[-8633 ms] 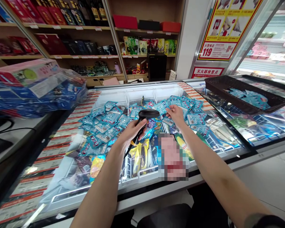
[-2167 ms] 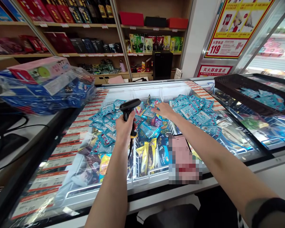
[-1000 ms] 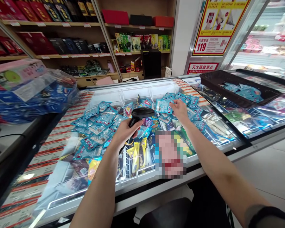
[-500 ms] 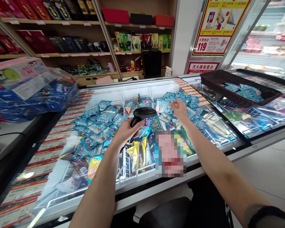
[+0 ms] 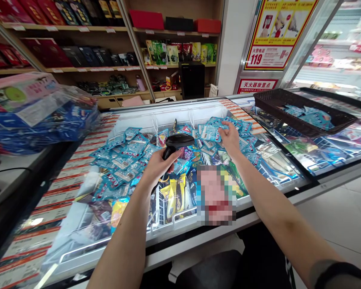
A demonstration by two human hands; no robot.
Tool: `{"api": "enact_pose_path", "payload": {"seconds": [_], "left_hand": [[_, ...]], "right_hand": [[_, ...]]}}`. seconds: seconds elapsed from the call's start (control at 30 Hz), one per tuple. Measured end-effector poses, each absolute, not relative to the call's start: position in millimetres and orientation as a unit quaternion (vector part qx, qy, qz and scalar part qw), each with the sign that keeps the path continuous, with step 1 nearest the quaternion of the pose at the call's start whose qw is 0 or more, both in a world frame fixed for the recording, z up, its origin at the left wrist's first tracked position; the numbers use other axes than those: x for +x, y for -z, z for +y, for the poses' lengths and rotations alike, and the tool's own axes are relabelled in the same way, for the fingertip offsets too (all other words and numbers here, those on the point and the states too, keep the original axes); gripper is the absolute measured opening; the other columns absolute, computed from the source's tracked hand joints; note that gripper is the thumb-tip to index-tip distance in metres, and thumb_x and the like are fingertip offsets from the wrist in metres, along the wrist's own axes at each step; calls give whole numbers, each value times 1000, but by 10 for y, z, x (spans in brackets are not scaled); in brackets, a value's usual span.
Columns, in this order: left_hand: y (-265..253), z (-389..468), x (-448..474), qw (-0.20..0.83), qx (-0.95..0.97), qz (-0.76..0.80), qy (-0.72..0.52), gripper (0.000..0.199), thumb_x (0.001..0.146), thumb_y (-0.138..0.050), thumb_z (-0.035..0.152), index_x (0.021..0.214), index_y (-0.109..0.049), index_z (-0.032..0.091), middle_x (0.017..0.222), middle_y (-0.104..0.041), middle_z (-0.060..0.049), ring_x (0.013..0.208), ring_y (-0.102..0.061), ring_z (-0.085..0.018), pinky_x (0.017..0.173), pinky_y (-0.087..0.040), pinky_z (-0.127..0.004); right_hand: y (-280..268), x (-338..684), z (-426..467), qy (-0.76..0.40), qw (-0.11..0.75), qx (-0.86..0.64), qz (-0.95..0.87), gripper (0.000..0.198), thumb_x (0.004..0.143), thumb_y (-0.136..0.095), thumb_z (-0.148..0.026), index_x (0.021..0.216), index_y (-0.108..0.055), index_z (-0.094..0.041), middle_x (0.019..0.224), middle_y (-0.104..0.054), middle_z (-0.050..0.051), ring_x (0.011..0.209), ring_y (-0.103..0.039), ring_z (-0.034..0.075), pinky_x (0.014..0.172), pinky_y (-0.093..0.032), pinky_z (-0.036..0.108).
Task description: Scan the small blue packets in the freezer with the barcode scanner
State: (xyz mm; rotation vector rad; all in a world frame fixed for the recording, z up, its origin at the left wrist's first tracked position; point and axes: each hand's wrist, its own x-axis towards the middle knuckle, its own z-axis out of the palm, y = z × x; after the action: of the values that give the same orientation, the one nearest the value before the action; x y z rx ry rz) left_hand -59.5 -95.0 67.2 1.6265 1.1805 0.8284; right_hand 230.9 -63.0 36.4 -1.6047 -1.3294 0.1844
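Note:
In my left hand (image 5: 160, 165) is a black handheld barcode scanner (image 5: 179, 140), its handle wrapped by my fingers and its head turned toward the right. My right hand (image 5: 230, 138) is closed with thumb and fingers at the right edge of a small flat blue packet (image 5: 209, 132). The packet's printed side faces up, over more packets like it. To the left of the scanner spreads a large pile of blue packets (image 5: 126, 154) on the freezer's glass top (image 5: 87, 196). Another group of blue packets (image 5: 245, 127) lies behind and beside my right hand.
Wrapped ice creams (image 5: 176, 196) show under the glass. A pixelated pink object (image 5: 215, 192) lies by the front edge. At the right, a dark plastic tray (image 5: 343, 116) holds several blue packets. Plastic-wrapped boxes (image 5: 33, 116) stand at the left. Shelves (image 5: 87, 69) line the back.
My right hand has moved slightly right, its fingers more upright, and the blue packet has shifted slightly. The scanner in my left hand has moved a little left and up.

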Motion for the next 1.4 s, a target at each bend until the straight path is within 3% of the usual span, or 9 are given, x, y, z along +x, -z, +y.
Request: {"api": "enact_pose_path", "payload": {"seconds": [0.1,0.23,0.37,0.43,0.53,0.83,1.0,1.2,1.4], "left_hand": [[-648,-909,-630,451,629,498,-392,37,77,-66,53,76,-56,17,55,-55,1,40,-48,-10,40,-35,-23],[-636,-838,-713,438,562,514,-478,37,73,-69,51,76,-55,17,62,-57,1,42,-49,-9,38,-36,-22],[-652,-780,-828,409,496,544,-539,36,70,-69,50,78,-55,17,64,-56,2,41,-48,-8,36,-35,-22],[-656,-759,-881,399,479,550,-555,36,70,-70,49,78,-55,17,65,-56,2,42,-49,-8,37,-36,-22],[-649,-738,-931,391,470,552,-567,37,69,-69,50,78,-56,17,66,-56,1,43,-49,-8,38,-38,-22],[-615,-685,-1028,347,457,587,-571,40,68,-69,54,77,-53,18,67,-56,0,43,-49,-11,37,-38,-25],[-628,-680,-1139,330,433,596,-590,40,68,-68,54,76,-53,18,68,-56,-1,43,-49,-11,36,-38,-26],[-646,-700,-1170,332,432,599,-587,38,69,-67,53,77,-52,19,67,-57,-1,41,-50,-12,36,-39,-26],[-582,-695,-1255,340,430,597,-586,42,70,-65,57,79,-52,18,70,-58,-1,42,-51,-11,37,-40,-25]], "right_hand": [[-352,2413,-614,-49,513,-670,-534,43,94,-38,-40,123,-55,-14,71,-62,4,69,-60,22,79,-48,40],[-321,2527,-567,-47,514,-681,-519,51,91,-45,-49,122,-54,-9,90,-65,12,74,-59,21,79,-47,38],[-301,2476,-584,36,431,-706,-561,69,77,-65,-58,126,-55,-10,117,-60,19,107,-53,31,96,-40,46],[-292,2418,-620,85,375,-713,-587,65,76,-66,-59,123,-60,-15,134,-50,20,124,-41,36,100,-34,52],[-270,2380,-664,117,319,-719,-606,51,83,-59,-58,117,-66,-21,147,-40,16,132,-31,38,101,-31,57],[-166,2525,-633,144,317,-764,-544,51,95,-40,-50,130,-57,-18,142,-46,19,132,-33,37,103,-23,64],[-264,2383,-675,162,325,-735,-573,48,96,-38,-46,130,-57,-17,143,-46,18,134,-31,35,107,-18,62],[-377,2075,-693,118,331,-660,-664,36,95,-43,-32,119,-67,-19,123,-61,13,118,-47,29,104,-28,47],[-430,1588,-555,26,247,-582,-774,31,96,-46,-32,103,-75,-25,105,-70,8,103,-57,27,94,-36,42]]}}
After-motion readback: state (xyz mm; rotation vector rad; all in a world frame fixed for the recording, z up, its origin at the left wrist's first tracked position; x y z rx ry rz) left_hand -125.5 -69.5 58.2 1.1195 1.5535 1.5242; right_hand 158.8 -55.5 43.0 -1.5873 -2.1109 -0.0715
